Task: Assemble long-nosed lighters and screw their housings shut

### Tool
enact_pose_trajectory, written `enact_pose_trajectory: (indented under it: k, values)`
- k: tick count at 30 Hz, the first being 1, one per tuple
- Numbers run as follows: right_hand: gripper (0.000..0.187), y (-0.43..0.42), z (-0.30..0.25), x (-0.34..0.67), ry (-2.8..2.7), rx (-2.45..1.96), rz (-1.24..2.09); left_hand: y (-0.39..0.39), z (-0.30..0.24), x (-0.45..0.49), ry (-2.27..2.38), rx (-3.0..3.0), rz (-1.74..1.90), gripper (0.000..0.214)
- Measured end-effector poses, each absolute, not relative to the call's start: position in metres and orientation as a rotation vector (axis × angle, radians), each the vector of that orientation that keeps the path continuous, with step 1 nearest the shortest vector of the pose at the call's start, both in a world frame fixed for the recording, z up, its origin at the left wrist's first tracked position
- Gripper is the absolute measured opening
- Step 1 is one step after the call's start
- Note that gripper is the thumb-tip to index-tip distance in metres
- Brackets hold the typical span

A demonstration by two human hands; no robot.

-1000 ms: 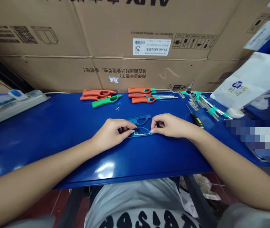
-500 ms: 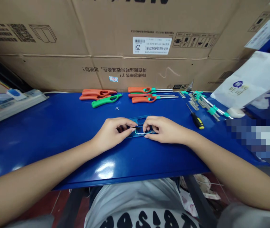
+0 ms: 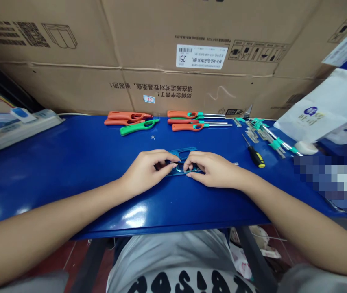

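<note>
A blue lighter casing half (image 3: 184,154) lies on the table between my hands, with a second blue half close below it, mostly covered by fingers. My left hand (image 3: 147,171) pinches a small dark part (image 3: 177,162) at the lower half's left end. Curled around the right portion of that lower half is my right hand (image 3: 214,169), thumb on its near edge. A thin white wire (image 3: 182,170) runs along the lower half between my fingertips. Past my right wrist a small metal tip (image 3: 236,164) shows; the rest is hidden.
Orange lighter bodies (image 3: 127,116) and a green one (image 3: 139,127) lie at the back, beside orange lighters with metal tubes (image 3: 214,125). To the right are a screwdriver (image 3: 255,156), small clear parts (image 3: 252,134) and a white bag (image 3: 322,106). A cardboard box (image 3: 149,49) stands behind.
The camera view has shifted slightly. My left fingertips have moved slightly with the dark part, over the lower casing half. My right hand keeps nearly the same hold.
</note>
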State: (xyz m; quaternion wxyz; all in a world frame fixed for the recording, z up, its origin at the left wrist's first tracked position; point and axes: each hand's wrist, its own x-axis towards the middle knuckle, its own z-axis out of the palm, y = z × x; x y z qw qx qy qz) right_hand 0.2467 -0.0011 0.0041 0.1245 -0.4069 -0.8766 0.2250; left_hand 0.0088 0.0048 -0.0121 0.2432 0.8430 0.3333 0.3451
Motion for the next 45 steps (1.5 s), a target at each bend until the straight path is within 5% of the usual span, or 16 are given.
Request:
enact_pose_trajectory:
  k: [18, 24, 29, 42, 45]
  values:
    - [0.006, 0.000, 0.004, 0.247, -2.526, -1.192, 0.730, 0.006, -0.015, 0.008, 0.933, 2.286, 0.964, 0.014]
    - [0.018, -0.002, 0.003, 0.247, -2.586, -1.129, 0.609, 0.007, -0.015, 0.008, 0.934, 2.286, 0.929, 0.013]
    - [0.008, 0.000, 0.001, 0.248, -2.613, -1.021, 0.535, 0.009, -0.017, 0.007, 0.951, 2.266, 0.899, 0.015]
    - [0.008, 0.011, 0.008, 0.269, -2.566, -0.758, 1.034, 0.010, -0.013, 0.004, 0.970, 2.300, 0.828, 0.017]
    - [0.025, 0.008, 0.015, 0.272, -2.592, -0.781, 1.051, 0.010, -0.014, 0.004, 0.979, 2.303, 0.813, 0.017]
